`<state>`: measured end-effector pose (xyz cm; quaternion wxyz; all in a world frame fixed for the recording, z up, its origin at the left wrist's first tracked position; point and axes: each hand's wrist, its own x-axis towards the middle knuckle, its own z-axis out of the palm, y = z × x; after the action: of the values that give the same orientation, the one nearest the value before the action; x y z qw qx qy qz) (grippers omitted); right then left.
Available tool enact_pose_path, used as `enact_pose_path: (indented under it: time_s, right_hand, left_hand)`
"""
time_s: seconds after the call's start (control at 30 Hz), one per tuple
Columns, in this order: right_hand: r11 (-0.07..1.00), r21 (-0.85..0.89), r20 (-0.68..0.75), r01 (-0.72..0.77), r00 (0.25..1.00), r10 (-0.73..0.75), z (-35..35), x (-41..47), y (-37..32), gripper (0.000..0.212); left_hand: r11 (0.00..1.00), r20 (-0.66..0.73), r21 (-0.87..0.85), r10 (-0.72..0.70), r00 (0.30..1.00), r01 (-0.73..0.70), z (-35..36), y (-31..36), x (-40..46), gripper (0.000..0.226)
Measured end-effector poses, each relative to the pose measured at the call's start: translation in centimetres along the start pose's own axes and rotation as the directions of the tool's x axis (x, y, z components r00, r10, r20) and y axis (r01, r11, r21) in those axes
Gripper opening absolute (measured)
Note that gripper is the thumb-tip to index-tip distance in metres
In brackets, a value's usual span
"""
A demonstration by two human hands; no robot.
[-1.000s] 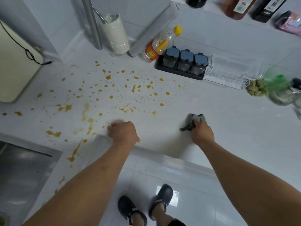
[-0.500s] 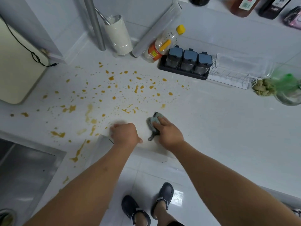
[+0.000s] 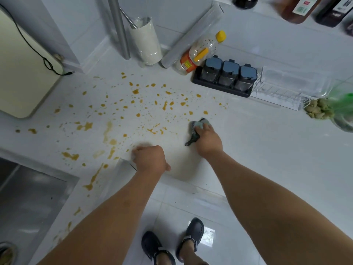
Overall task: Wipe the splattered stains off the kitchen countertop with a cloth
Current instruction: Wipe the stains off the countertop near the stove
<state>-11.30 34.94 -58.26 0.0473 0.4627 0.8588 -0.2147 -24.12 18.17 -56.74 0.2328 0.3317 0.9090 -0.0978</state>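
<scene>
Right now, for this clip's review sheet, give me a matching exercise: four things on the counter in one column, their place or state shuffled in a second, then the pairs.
Things:
1. cloth
2. left hand
3. yellow-capped bottle
4. stains

Places or states:
A. lies tilted beside the black spice-jar rack
B. rests as a fist at the counter's front edge
C. spattered across the countertop, unwiped
D. pressed under the right hand

Pairs: 1-D, 2-B, 3-A, 4-C

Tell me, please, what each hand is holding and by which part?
The right hand presses a bunched cloth under its fingers, a tail trailing behind. The left hand rests on the countertop, apparently holding nothing.
</scene>
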Motion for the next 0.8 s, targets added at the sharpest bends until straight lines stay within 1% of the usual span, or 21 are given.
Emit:
enact_pose_path:
  time_s: [0.07, 0.13, 0.2, 0.23, 0.27, 0.3, 0.4, 0.47, 0.5, 0.53, 0.57, 0.63, 0.7, 0.77, 0.8]
  right_hand:
    - [0.993, 0.015, 0.024, 0.115, 0.993, -0.115, 1.3, -1.0, -2.1, 0.056]
    - [0.972, 0.020, 0.073, 0.235, 0.969, -0.236, 2.3, -2.9, -2.6, 0.057]
    - [0.955, 0.039, 0.102, 0.293, 0.950, -0.295, 2.1, -4.3, -0.9, 0.058]
    - [0.955, 0.054, 0.098, 0.290, 0.951, -0.294, 1.7, -4.7, 0.5, 0.058]
    - [0.963, 0.069, 0.082, 0.261, 0.961, -0.266, 1.1, -4.9, 2.0, 0.056]
    - [0.976, 0.086, 0.063, 0.201, 0.976, -0.207, 0.4, -4.8, 3.6, 0.054]
    - [0.997, 0.073, 0.007, -0.038, 0.999, 0.038, -1.7, -3.0, 6.9, 0.056]
    - [0.988, 0.040, -0.015, -0.151, 0.988, 0.152, -2.2, -1.6, 6.1, 0.057]
    - [0.986, 0.038, -0.021, -0.165, 0.986, 0.166, -2.1, -1.3, 4.9, 0.055]
    - [0.989, 0.047, -0.017, -0.140, 0.990, 0.141, -1.8, -1.1, 3.3, 0.053]
    - [0.994, 0.064, -0.003, -0.085, 0.996, 0.086, -1.2, -1.3, 1.5, 0.051]
    - [0.993, 0.098, 0.028, 0.060, 0.998, -0.063, 0.6, -2.4, -2.0, 0.050]
    - [0.972, 0.089, 0.052, 0.219, 0.973, -0.224, 2.1, -4.6, -4.5, 0.049]
    - [0.945, 0.084, 0.059, 0.317, 0.945, -0.322, 2.6, -6.5, -4.3, 0.048]
    - [0.940, 0.095, 0.061, 0.327, 0.941, -0.333, 2.5, -7.0, -3.3, 0.049]
  left_hand:
    - [1.000, 0.002, 0.010, 0.004, 1.000, -0.004, -0.4, 0.1, 0.0, 0.057]
    - [1.000, 0.008, 0.013, 0.008, 1.000, -0.008, -0.4, 0.0, 0.0, 0.056]
    - [1.000, 0.010, 0.020, 0.020, 1.000, -0.020, -0.6, 0.1, 0.0, 0.056]
    - [0.999, 0.021, 0.027, 0.022, 1.000, -0.023, -0.5, 0.0, -0.1, 0.057]
    - [0.999, 0.026, 0.032, 0.023, 0.999, -0.024, -0.5, 0.0, -0.1, 0.058]
    - [0.999, 0.025, 0.036, 0.022, 0.999, -0.023, -0.6, 0.0, -0.2, 0.058]
    - [0.999, 0.019, 0.037, 0.022, 1.000, -0.023, -0.9, 0.1, -0.4, 0.055]
    - [0.999, 0.013, 0.039, 0.027, 1.000, -0.027, -1.0, 0.1, -0.4, 0.053]
    - [0.999, 0.013, 0.039, 0.027, 1.000, -0.028, -1.1, 0.1, -0.4, 0.053]
    - [0.999, 0.014, 0.035, 0.026, 1.000, -0.026, -1.1, 0.1, -0.5, 0.053]
    - [0.999, 0.014, 0.027, 0.024, 1.000, -0.024, -1.2, 0.1, -0.5, 0.054]
    - [1.000, 0.008, 0.015, 0.024, 1.000, -0.024, -1.4, 0.1, -0.6, 0.056]
    - [1.000, 0.009, 0.005, 0.027, 1.000, -0.027, -1.3, 0.1, -0.6, 0.057]
    - [1.000, 0.001, -0.006, 0.023, 1.000, -0.023, -1.6, 0.5, -0.4, 0.056]
    - [1.000, 0.013, -0.007, 0.010, 1.000, -0.010, -1.6, 0.6, -0.4, 0.056]
